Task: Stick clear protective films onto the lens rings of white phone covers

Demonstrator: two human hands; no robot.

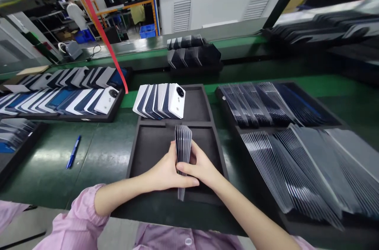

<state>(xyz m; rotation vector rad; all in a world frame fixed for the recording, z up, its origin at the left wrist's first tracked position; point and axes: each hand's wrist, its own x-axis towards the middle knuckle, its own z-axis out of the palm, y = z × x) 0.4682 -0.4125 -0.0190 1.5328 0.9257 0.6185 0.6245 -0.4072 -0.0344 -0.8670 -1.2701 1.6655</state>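
Between my two hands stands a stack of thin phone panels (183,145), held on edge with their narrow sides toward me. My left hand (167,171) grips the stack from the left, its thumb across the near side. From the right, my right hand (201,165) closes on the same stack, thumb laid over the front. Below them is the near compartment of a black foam tray (148,143). In that tray's far compartment leans a row of white and dark blue phone back covers (160,101), the nearest-right one showing a round black camera area.
At right, another black tray holds fanned rows of clear-edged panels (296,167). Trays of white, blue and grey covers (59,100) line the left. A blue pen (73,152) lies on the green bench (100,151). A red strip (100,29) hangs at upper left.
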